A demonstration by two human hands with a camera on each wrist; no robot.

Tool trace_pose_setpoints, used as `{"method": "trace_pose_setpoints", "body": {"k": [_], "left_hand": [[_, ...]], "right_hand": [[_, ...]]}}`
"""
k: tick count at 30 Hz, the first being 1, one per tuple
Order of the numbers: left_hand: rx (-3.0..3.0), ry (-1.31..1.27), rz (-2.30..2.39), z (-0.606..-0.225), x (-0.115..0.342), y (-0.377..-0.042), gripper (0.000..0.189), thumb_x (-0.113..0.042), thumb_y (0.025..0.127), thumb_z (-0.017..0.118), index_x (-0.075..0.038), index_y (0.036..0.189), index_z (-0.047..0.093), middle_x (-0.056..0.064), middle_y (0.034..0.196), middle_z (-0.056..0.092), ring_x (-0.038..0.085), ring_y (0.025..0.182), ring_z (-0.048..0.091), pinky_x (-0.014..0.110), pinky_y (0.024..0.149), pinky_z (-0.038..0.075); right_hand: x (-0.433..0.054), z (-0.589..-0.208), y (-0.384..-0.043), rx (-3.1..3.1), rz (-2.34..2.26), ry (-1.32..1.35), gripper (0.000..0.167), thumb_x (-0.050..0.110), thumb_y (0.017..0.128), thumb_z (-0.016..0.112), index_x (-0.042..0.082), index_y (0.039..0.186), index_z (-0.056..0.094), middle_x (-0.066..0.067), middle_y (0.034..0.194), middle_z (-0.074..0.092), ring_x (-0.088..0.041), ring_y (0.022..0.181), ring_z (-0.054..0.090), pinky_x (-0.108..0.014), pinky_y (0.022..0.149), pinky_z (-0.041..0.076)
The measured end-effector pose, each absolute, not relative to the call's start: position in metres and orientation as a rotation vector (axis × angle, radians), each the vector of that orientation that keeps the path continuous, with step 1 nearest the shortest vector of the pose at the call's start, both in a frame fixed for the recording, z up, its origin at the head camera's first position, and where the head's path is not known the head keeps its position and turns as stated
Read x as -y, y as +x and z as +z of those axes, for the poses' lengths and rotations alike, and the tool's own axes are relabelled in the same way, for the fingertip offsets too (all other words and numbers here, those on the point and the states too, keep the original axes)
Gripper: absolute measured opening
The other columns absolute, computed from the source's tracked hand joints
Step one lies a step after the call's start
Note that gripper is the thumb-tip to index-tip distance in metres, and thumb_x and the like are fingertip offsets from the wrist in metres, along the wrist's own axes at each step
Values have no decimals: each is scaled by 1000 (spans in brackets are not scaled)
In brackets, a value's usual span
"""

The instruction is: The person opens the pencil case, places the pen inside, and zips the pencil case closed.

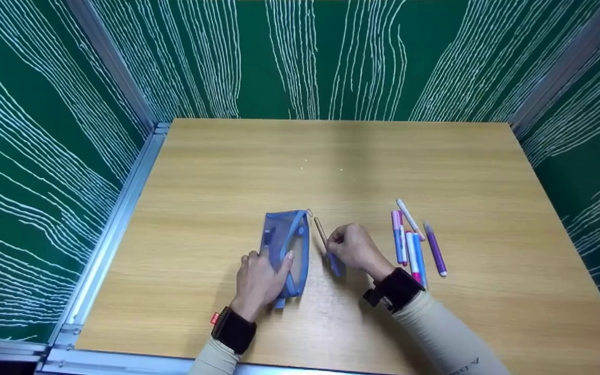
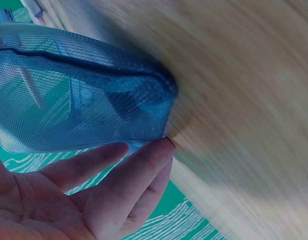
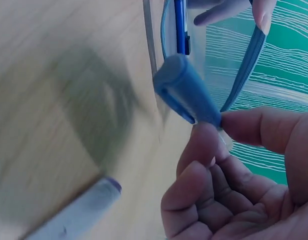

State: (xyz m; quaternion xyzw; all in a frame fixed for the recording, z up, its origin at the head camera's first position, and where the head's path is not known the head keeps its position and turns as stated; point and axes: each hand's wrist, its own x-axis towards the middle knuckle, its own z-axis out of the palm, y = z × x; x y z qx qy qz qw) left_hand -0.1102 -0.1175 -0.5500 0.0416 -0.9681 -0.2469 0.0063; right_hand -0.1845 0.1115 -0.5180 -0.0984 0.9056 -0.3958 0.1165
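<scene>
A blue mesh pencil case [image 1: 285, 242] with a darker blue trim lies in front of me. My left hand [image 1: 261, 278] grips its near left part, thumb on the trim and fingers along the side. In the left wrist view, fingertips are at a lower corner of the case [image 2: 89, 117]. A dark blue pen [image 3: 181, 27] shows within the case. Just right of it, my right hand [image 1: 353, 245] pinches a pen with a tan barrel [image 1: 321, 230] and a blue cap [image 3: 189, 92], held tilted between thumb and fingers.
Several markers lie loosely together right of my right hand, among them a pink-and-blue one [image 1: 397, 237], a light blue one [image 1: 419, 260] and a purple one [image 1: 435, 250]. Small white specks [image 1: 341, 170] dot the wooden table [image 1: 216, 172]. Green panels with white lines [image 1: 253, 62] enclose three sides.
</scene>
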Motion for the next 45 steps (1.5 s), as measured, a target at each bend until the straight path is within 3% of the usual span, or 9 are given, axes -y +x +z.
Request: {"method": "trace_pose_setpoints", "body": {"k": [8, 20, 25, 36, 45], "left_hand": [[2986, 96, -757, -551, 117, -111, 87, -70, 100, 41, 6, 139, 58, 28, 108, 65, 40, 99, 62, 50, 79, 54], [3043, 135, -776, -549, 118, -111, 92, -75, 99, 36, 5, 139, 58, 27, 112, 63, 37, 101, 59, 50, 82, 53], [3039, 130, -777, -550, 117, -111, 93, -76, 98, 34, 5, 138, 59, 27, 112, 63, 36, 101, 60, 49, 82, 53], [3024, 151, -786, -550, 116, -110, 86, -71, 99, 40, 4, 138, 59, 27, 112, 64, 37, 101, 60, 50, 82, 53], [3025, 158, -777, -550, 117, -110, 86, -72, 98, 40, 3, 132, 62, 25, 108, 63, 36, 98, 59, 50, 79, 53]], "right_hand": [[-102, -522, -182, -2590, -1183, -236, 8, 8, 88, 75, 10, 81, 77, 3, 72, 67, -13, 69, 60, -30, 69, 53], [-83, -527, -182, -2461, -1308, -117, 9, 10, 88, 78, 8, 79, 77, 1, 70, 69, -14, 64, 64, -26, 61, 52], [-77, -529, -182, -2363, -1381, -53, 8, 9, 89, 77, 7, 81, 77, -3, 72, 71, -21, 66, 69, -27, 59, 54], [-61, -535, -184, -2215, -1517, 8, 10, 5, 93, 73, 2, 83, 74, -9, 70, 70, -16, 57, 67, -40, 62, 60], [-41, -544, -184, -2057, -1636, 46, 11, 1, 97, 66, -2, 86, 68, -12, 67, 68, -14, 53, 66, -29, 53, 57]]}}
